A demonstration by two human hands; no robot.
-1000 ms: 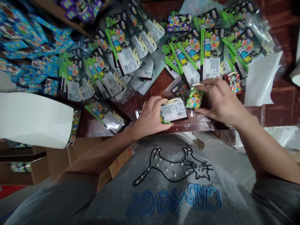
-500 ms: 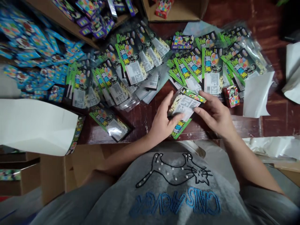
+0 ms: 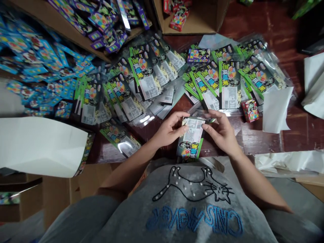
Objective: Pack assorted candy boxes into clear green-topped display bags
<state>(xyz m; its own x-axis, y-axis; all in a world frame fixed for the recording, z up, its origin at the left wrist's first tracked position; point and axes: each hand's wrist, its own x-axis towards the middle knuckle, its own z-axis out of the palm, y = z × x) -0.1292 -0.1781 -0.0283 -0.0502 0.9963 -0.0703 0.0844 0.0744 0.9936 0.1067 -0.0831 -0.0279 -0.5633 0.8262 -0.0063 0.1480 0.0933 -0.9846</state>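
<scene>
A black and green printed plastic candy bag [image 3: 190,144], with a white label and a clear edge at the far end, is held upside down between my hands near the table's front edge. My left hand [image 3: 170,131] pinches its left side, thumb on the label and fingers behind. On the other side, my right hand [image 3: 221,132] grips the upper right corner by the clear edge, thumb at the barcode. What the bag contains is hidden. Just beyond lie many like bags [image 3: 230,84], a purple candy box [image 3: 198,55] and a red candy box [image 3: 250,110].
Blue candy boxes [image 3: 37,67] are heaped at the left. Purple boxes [image 3: 106,23] fill a carton behind them, and another carton [image 3: 199,25] holds red boxes. A white-lined open box [image 3: 40,145] juts in at the left front. White paper [image 3: 277,109] lies at the right.
The bag has turned from a slant to nearly straight and come closer to my body. Its clear edge now shows between my hands. Both hands still hold it; the view has shifted slightly.
</scene>
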